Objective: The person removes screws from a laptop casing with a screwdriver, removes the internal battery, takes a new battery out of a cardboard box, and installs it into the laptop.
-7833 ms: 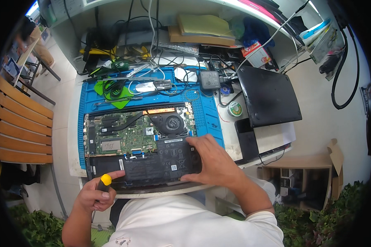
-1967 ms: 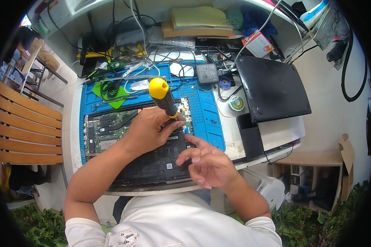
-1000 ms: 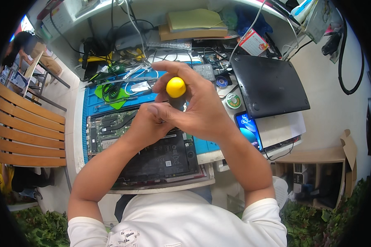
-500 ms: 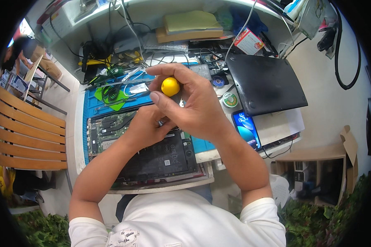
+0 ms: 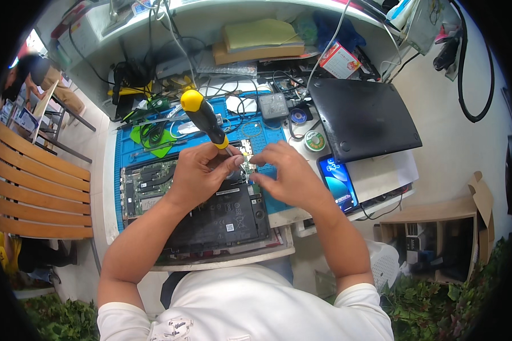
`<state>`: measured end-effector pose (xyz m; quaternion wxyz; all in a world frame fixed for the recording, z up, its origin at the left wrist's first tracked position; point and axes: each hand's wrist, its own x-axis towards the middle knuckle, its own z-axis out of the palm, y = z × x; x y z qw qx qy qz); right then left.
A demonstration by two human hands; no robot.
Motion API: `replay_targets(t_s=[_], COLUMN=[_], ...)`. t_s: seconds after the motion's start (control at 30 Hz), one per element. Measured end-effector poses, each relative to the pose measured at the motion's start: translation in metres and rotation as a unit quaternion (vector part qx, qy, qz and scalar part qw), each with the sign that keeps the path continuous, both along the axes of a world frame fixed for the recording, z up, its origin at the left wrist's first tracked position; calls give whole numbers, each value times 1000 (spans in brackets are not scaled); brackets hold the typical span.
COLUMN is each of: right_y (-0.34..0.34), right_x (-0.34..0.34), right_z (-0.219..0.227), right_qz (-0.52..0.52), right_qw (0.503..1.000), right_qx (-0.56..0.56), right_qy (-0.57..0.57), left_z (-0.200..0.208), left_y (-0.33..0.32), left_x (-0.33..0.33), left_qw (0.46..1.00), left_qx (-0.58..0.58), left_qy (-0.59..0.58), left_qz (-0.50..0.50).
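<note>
My left hand (image 5: 202,173) is closed around the metal shaft of a screwdriver (image 5: 207,120). Its black handle with a yellow end cap leans up and to the left, and the lower end of the shaft is partly hidden by my fingers. Just to the right, my right hand (image 5: 284,176) has thumb and fingers apart near the shaft, with nothing visible between them. Beneath both hands lies an opened laptop (image 5: 151,190), its green circuit board and fan area exposed. A black battery (image 5: 224,219) fills its near part.
A blue work mat (image 5: 125,139) lies under the laptop. To the right are a solder spool (image 5: 314,140), a lit phone (image 5: 338,182) and a closed black laptop (image 5: 367,119). Cables, a black power adapter (image 5: 273,106) and a green pouch (image 5: 153,142) sit behind. A wooden slatted bench (image 5: 40,182) stands left.
My right hand has let go of the screwdriver's handle and come down beside the shaft. The screwdriver now leans left, its shaft in my left hand.
</note>
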<state>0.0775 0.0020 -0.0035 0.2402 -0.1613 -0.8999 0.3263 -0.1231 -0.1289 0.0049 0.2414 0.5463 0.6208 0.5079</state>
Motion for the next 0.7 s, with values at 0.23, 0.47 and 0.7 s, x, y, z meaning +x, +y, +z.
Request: replay_targets(t_s=[0.23,0.47,0.7], right_y=[-9,19,34], right_x=[-3,24,6], right_z=[-14,1,-11], right_qz=[-6,-167,-174], right_qw=[998,985,980], right_qx=[-51,42,76], right_qy=[41,27,-56], left_z=[-5,36,52], left_y=[3,-25,-70], left_x=[3,-18,-34], left_qw=[998,994,986], left_qx=[41,101,110], left_qy=[-46,-12,88], left_qz=[13,29,83])
